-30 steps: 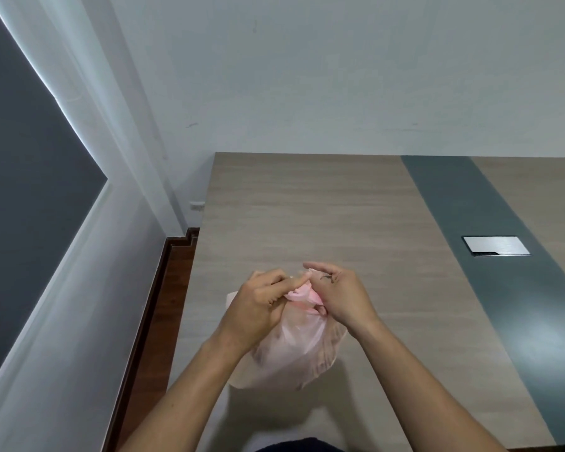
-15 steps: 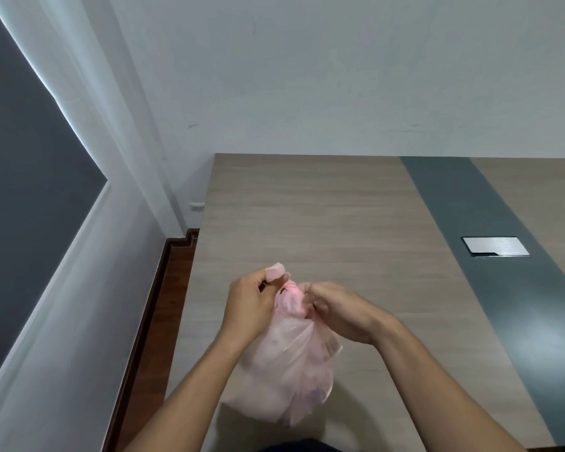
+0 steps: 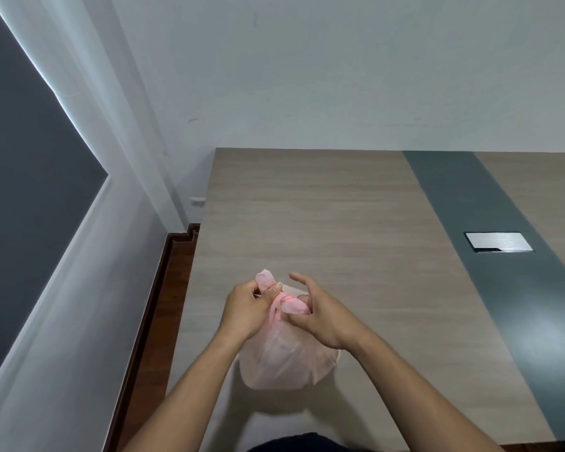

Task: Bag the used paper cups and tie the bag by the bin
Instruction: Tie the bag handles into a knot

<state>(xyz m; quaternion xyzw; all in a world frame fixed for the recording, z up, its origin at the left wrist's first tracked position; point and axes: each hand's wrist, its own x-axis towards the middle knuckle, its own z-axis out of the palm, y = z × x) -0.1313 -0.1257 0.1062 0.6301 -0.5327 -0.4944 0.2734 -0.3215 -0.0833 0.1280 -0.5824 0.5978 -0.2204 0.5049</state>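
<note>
low in the frame's centre, the pink plastic bag (image 3: 286, 360) hangs over the table (image 3: 340, 223). the left hand (image 3: 247, 309) pinches one ear (image 3: 265, 280) pointing up-left; the right hand (image 3: 320, 316), fingers half curled, grips the other ear (image 3: 292, 305) beside the knot (image 3: 282, 300), which lies between both hands.

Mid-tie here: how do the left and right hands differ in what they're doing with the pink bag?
The left hand is closed, pinching a bag tail that sticks up past its fingers; the right hand is looser, index finger lifted clear, the other fingers curled at the second tail. The left hand sits on the wall side of the knot, the right hand on the side toward the grey table strip. Both work at the neck of the pink bag.
</note>
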